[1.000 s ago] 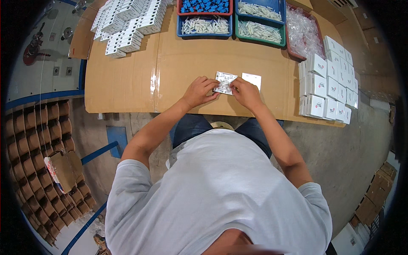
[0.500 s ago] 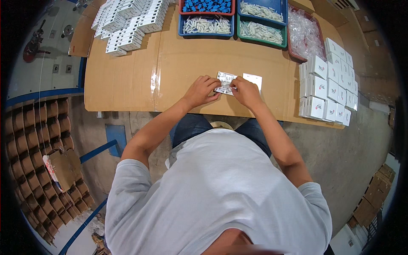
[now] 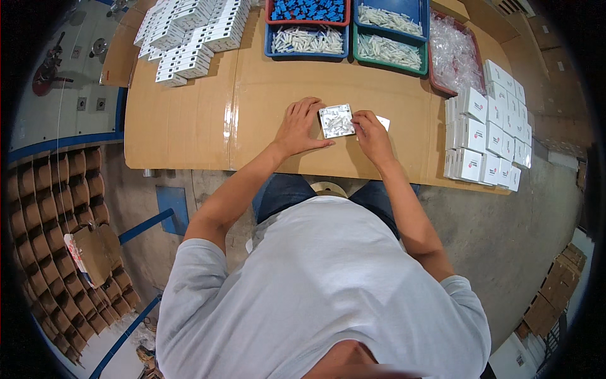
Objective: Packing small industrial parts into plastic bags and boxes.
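Note:
A small white square casing point(image 3: 336, 121) lies on the cardboard-topped table in front of me, with small whitish and clear parts inside that are too fine to make out. My left hand point(image 3: 299, 129) rests on the table along the casing's left side, fingers apart and thumb stretched toward its near corner, holding nothing. On the opposite side my right hand point(image 3: 372, 134) has its thumb and bent fingers closed together at the casing's right edge. Partly hidden behind that hand is a flat white square plate point(image 3: 384, 122).
Stacked white boxes stand far left point(image 3: 183, 62) and right point(image 3: 481, 132). Along the back are a red tray of blue parts point(image 3: 307, 22), blue point(image 3: 273, 54) and green point(image 3: 391, 71) trays of white tube-shaped parts, and a red tray point(image 3: 440, 85) of clear plastic bags.
My left hand has opened and shifted slightly left off the casing's contents. My right hand has drawn from the middle to the right edge, leaving the casing's inside exposed.

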The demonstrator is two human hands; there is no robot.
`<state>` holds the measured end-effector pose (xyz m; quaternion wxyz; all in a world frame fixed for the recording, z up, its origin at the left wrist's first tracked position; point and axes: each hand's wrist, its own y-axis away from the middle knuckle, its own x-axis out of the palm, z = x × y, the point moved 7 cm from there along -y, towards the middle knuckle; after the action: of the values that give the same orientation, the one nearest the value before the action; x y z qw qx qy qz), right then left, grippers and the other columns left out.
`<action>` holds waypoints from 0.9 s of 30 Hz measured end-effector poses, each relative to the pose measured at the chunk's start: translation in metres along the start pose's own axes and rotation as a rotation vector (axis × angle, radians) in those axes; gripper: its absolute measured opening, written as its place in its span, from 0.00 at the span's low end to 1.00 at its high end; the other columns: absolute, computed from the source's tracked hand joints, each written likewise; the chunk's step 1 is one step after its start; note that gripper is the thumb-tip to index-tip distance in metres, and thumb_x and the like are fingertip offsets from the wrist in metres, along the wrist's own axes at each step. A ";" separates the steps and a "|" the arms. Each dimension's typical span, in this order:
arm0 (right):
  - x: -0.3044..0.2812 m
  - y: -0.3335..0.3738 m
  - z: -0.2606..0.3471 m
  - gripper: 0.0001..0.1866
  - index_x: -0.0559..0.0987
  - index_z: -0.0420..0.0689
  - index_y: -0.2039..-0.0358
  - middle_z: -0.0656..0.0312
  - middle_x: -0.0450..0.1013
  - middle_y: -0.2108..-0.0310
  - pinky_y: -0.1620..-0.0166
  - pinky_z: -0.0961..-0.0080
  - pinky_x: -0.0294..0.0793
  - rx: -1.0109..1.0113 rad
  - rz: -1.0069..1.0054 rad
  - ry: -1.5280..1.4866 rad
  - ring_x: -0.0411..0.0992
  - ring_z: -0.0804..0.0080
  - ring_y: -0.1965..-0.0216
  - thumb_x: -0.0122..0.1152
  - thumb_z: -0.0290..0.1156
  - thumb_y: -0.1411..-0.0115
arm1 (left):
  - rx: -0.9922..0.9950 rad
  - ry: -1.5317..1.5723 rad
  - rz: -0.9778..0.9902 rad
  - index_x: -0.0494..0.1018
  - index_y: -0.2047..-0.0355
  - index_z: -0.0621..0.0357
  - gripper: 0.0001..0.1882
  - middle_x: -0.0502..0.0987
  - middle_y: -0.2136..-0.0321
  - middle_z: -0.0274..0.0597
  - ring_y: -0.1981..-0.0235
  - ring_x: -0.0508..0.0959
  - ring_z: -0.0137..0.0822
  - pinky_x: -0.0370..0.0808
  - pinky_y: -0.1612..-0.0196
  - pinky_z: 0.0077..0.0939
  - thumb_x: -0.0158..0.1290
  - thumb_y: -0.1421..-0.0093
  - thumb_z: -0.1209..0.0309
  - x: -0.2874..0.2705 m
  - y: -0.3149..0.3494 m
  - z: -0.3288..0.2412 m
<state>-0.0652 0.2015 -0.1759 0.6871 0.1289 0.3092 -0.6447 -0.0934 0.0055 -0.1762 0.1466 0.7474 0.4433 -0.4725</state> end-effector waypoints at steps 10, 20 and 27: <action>-0.025 -0.023 0.011 0.07 0.80 0.40 0.60 0.55 0.76 0.57 0.55 0.66 0.77 0.020 -0.127 0.057 0.77 0.54 0.57 0.61 0.23 0.40 | -0.052 -0.113 -0.013 0.65 0.41 0.60 0.52 0.62 0.37 0.55 0.29 0.54 0.53 0.42 0.29 0.65 0.60 0.54 0.31 0.006 -0.002 0.008; -0.028 -0.193 0.038 0.14 0.78 0.44 0.53 0.53 0.75 0.56 0.53 0.62 0.76 -0.088 -0.116 0.037 0.76 0.49 0.55 0.61 0.26 0.40 | -0.107 -0.042 0.001 0.65 0.42 0.59 0.51 0.61 0.38 0.57 0.31 0.55 0.54 0.44 0.29 0.63 0.65 0.56 0.35 -0.003 -0.004 0.004; -0.026 -0.343 0.012 0.17 0.76 0.47 0.49 0.52 0.75 0.55 0.51 0.56 0.73 -0.108 -0.139 0.290 0.73 0.48 0.51 0.61 0.29 0.41 | -0.142 -0.057 0.052 0.67 0.43 0.57 0.47 0.62 0.38 0.54 0.29 0.54 0.49 0.41 0.27 0.58 0.60 0.52 0.33 0.000 -0.001 0.013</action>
<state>-0.3926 0.1693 -0.0749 0.5948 0.1619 0.4476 -0.6479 -0.1016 -0.0019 -0.1824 0.2242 0.7327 0.4516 -0.4571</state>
